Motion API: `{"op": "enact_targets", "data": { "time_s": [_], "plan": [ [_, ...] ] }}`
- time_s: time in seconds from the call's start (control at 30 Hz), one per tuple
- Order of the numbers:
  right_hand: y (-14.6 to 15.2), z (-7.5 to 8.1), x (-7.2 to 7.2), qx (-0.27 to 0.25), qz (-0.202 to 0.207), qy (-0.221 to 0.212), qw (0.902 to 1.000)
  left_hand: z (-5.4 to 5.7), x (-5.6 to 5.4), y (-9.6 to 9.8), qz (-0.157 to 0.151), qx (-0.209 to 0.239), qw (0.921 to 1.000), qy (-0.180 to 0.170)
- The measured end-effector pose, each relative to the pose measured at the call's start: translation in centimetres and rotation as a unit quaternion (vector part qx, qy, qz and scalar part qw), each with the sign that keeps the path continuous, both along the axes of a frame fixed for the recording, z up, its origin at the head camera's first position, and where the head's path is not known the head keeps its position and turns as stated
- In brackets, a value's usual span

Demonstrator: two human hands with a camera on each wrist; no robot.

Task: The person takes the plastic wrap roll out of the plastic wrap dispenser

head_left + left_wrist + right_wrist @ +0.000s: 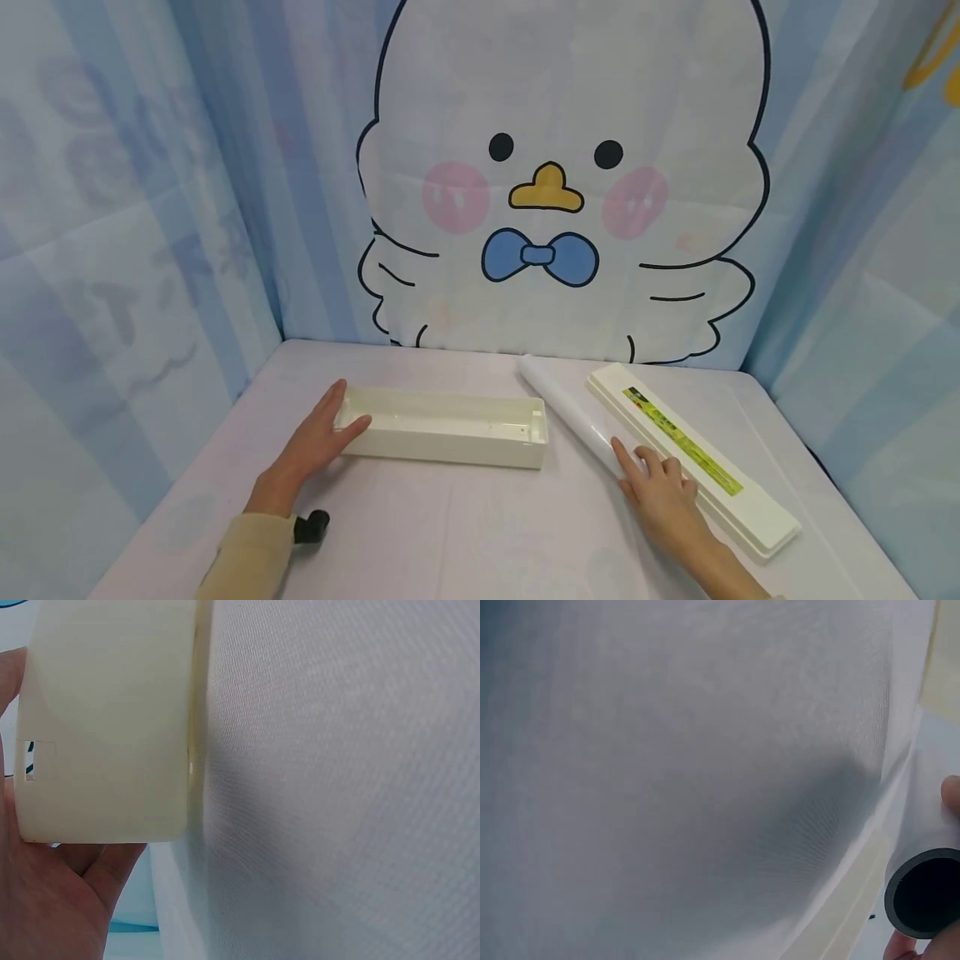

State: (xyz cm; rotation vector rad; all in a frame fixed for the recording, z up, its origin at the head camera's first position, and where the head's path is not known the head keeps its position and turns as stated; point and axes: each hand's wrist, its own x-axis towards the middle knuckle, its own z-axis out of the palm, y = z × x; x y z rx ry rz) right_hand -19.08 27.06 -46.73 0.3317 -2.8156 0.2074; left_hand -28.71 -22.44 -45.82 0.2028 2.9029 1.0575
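A long cream plastic box (442, 450) stands with its open top up, left of the middle of the table. My left hand (311, 437) holds its left end, thumb at the front wall and fingers round the far side. In the left wrist view the end of the box shows a small slot (30, 760). On the right, a white roll of plastic wrap (562, 408) lies slanted, its near end under my right hand (663, 504). In the right wrist view, fingers grip both sides of the roll beside its dark hollow core (926, 892).
A cream lid (765, 525) with a yellow-green label (682, 442) lies slanted to the right of the roll. A pale cloth (420, 533) covers the table. Printed curtains (135, 250) enclose the back and both sides. A black piece (311, 527) sits at the left wrist.
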Motion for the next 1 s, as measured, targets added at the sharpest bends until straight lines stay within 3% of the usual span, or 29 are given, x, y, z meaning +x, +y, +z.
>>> {"op": "enact_targets", "data": {
  "time_s": [0.27, 1.0],
  "plan": [
    [0.0, -0.3, 0.9, 0.015, -0.022, -0.039, 0.9989, 0.0, -0.1, 0.0, -0.008, 0.0, 0.9999, 0.013],
    [0.1, -0.6, 1.4, 0.012, -0.006, -0.091, 0.9957, -0.2, -0.3, -0.1, -0.003, -0.006, 0.9999, 0.01]
  ]
}}
